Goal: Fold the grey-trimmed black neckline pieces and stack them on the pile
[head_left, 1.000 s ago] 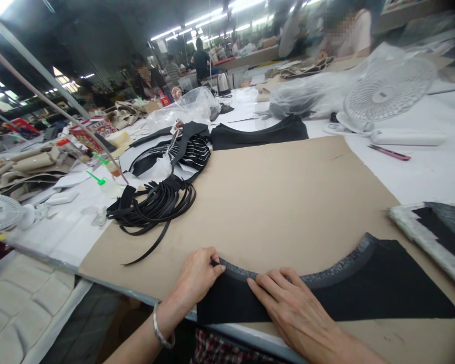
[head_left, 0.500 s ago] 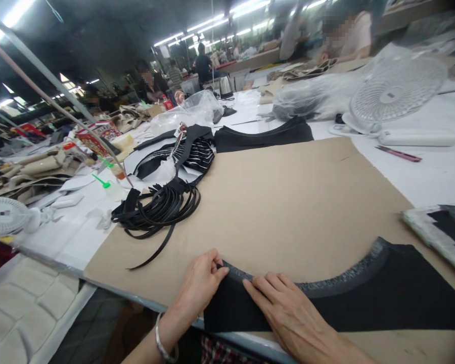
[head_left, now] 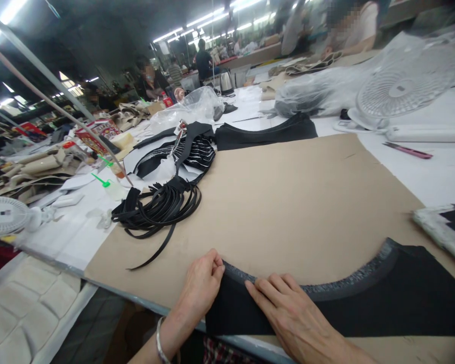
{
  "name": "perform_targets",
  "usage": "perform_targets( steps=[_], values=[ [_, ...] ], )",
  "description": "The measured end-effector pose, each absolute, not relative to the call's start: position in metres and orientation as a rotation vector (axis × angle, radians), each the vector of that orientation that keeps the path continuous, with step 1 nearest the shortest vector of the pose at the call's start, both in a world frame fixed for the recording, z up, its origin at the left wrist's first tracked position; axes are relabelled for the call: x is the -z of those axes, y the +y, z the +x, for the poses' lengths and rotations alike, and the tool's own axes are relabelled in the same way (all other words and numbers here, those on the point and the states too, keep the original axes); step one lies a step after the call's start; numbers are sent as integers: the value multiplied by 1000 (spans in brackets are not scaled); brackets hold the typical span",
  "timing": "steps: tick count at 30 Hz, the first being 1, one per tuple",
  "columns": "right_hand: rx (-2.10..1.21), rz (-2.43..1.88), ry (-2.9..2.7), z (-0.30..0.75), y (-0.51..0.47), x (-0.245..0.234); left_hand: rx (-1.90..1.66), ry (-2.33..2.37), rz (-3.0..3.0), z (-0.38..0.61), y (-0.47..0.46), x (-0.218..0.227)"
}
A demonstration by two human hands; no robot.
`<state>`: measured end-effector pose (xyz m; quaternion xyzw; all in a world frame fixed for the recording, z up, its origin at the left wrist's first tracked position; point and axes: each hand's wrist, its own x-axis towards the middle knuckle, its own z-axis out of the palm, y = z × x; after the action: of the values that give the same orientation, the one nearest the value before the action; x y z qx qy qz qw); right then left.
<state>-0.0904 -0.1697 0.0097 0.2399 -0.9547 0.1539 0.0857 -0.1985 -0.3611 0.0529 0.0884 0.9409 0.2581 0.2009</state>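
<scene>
A flat black panel (head_left: 364,313), fabric or leather, lies along the near edge of the table with a curved upper edge. A grey, speckled band (head_left: 349,283) follows that curve. At the panel's top left corner, my left hand (head_left: 200,283) is closed in a pinch on the edge. Just to its right, my right hand (head_left: 296,313) lies open on the panel, fingers stretched out over the band and covering part of it. Brown board (head_left: 280,212) lies beneath the panel.
Bundled black strips (head_left: 159,207) lie left on the board, and folded black pieces (head_left: 265,134) behind it. A pink-handled knife (head_left: 409,150) and white fan (head_left: 402,91) stand right. A glue-smeared tray (head_left: 436,227) sits at the right edge. Co-workers (head_left: 205,63) are in the background.
The view has shifted slightly, so the panel, fan and knife appear a little farther right. Both hands stay at nearly the same places on the panel.
</scene>
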Motion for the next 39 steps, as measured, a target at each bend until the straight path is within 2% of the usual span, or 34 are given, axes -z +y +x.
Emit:
perform_targets(
  steps=[11,15,17,19,22,25,29,34,36,39],
  values=[
    [-411,739,-2800,-93,-169,-14,-884,2767,258,-197,-373,-49],
    [-385,736,-2787,-93,-170,-13,-879,2849,913,-185,-390,-47],
    [-389,732,-2792,-92,-170,-12,-712,2839,1289,-178,-400,-42],
    [-398,729,-2806,-92,-170,-12,-538,2829,1425,-174,-408,-37],
    [-401,728,-2844,-91,-171,-11,-447,2836,1453,-172,-414,-30],
    [-384,726,-2851,-90,-172,-10,-525,2846,1412,-172,-414,-29],
    [-450,697,-2812,-94,-173,-14,-714,2803,1256,-173,-410,-32],
    [-719,508,-2835,-112,-185,-34,-1092,2761,948,-187,-400,-43],
    [-786,367,-2883,-122,-194,-41,-1086,2726,918,-197,-393,-50],
    [-739,185,-2965,-135,-207,-47,-888,2575,1024,-212,-383,-62]
  ],
)
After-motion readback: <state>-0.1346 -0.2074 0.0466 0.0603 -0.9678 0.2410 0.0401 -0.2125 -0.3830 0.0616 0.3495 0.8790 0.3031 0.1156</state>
